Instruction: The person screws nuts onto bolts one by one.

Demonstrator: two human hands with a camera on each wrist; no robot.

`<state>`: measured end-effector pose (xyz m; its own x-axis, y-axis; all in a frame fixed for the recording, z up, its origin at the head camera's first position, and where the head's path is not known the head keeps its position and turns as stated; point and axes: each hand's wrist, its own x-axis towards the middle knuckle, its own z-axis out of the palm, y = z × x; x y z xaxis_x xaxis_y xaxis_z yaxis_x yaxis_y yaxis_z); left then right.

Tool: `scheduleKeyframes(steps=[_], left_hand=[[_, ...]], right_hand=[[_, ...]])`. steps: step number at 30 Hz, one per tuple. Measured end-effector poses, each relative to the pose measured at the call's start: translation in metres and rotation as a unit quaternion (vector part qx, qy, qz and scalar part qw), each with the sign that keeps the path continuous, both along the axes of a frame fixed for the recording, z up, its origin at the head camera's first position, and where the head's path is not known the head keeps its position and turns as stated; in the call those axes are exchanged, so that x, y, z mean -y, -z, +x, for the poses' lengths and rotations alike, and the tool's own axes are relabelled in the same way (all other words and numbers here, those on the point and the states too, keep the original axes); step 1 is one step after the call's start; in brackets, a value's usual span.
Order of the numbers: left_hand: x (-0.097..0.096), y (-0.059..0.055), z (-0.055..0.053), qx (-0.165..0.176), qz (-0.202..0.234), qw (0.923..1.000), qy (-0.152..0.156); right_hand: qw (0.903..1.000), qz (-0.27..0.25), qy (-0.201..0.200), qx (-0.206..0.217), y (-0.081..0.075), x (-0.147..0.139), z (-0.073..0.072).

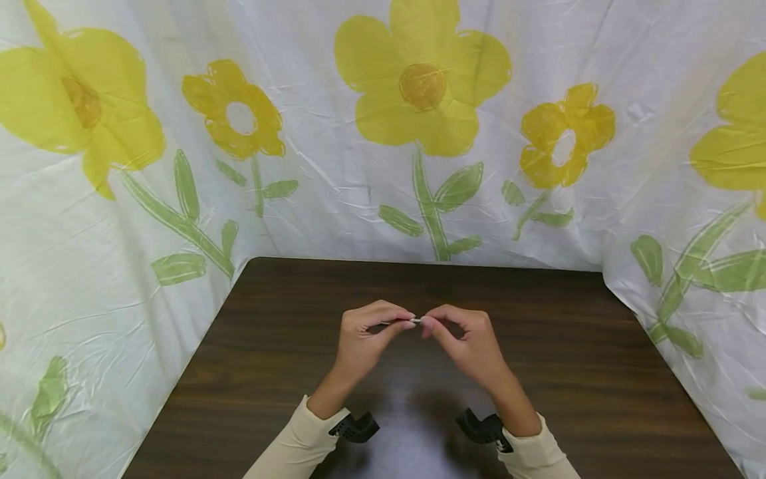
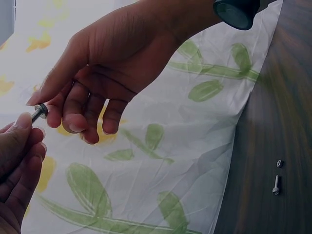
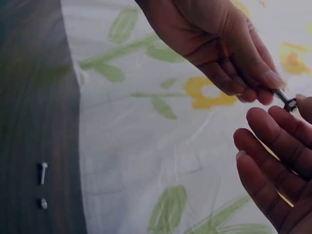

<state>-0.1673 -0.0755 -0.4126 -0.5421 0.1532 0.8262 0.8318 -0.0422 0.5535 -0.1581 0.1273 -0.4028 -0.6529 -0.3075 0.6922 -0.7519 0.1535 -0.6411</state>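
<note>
Both hands are raised in front of the body with their fingertips close together over a small silver bolt [image 1: 417,320]. My left hand [image 1: 366,336] pinches the bolt by its shank between thumb and fingers. My right hand [image 1: 473,342] pinches a dark nut [image 3: 291,105] at the bolt's end between thumb and index finger, its other fingers loosely bent. In the left wrist view the nut [image 2: 43,110] shows as a ringed piece on the shank. Fingers cover much of the bolt.
On the dark wooden table [image 1: 251,372] lie a second bolt [image 2: 276,185] and a loose nut [image 2: 280,163], apart from each other. A white curtain [image 1: 323,219] with yellow flowers hangs behind and at both sides. Black wrist cameras [image 1: 359,427] extend inward from the sleeves.
</note>
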Motion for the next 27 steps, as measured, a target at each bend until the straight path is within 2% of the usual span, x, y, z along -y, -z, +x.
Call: scheduleKeyframes(steps=[13, 17, 21, 27], left_hand=[[0.0, -0.001, 0.001, 0.005, 0.001, 1.0, -0.003], [0.0, -0.001, 0.0, 0.006, 0.003, 0.9999, -0.008], [0.0, -0.001, -0.001, 0.006, 0.003, 0.9999, -0.009], [0.0, -0.001, -0.002, 0.0, 0.003, 1.0, -0.004]], right_hand=[[0.9992, -0.002, 0.038, 0.01, -0.002, 0.002, 0.002], [0.9987, -0.013, 0.033, -0.036, -0.008, 0.001, 0.002], [0.9962, -0.027, 0.012, -0.081, -0.012, 0.001, 0.001], [0.9943, -0.039, -0.004, -0.099, -0.003, -0.002, -0.005]])
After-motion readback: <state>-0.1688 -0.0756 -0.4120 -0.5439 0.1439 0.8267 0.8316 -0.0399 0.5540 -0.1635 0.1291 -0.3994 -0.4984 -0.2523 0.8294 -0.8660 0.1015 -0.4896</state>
